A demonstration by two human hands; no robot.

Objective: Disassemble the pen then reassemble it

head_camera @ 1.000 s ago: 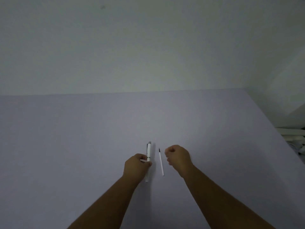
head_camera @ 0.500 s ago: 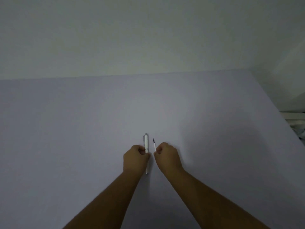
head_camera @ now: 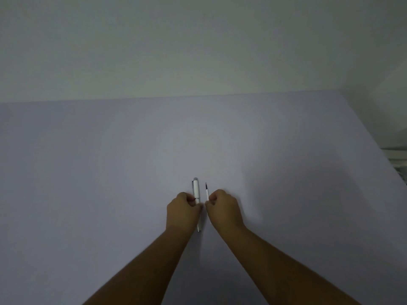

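Note:
A white pen body (head_camera: 196, 190) with a silver clip and ring lies lengthwise on the pale table (head_camera: 110, 172), its capped end pointing away from me. My left hand (head_camera: 184, 209) is closed around its middle, and the tip end shows below the hand. Just to the right lies the thin white refill (head_camera: 207, 191), dark tip pointing away. My right hand (head_camera: 224, 208) is closed on the refill's lower part, which the fingers hide. The two hands almost touch.
The table's far edge meets a plain wall. Its right edge runs diagonally down the right side, with pale objects (head_camera: 396, 159) beyond it.
My right hand moved left onto the refill and closed on it. My left hand stayed on the pen body. The camera tilted, so everything sits slightly higher in view.

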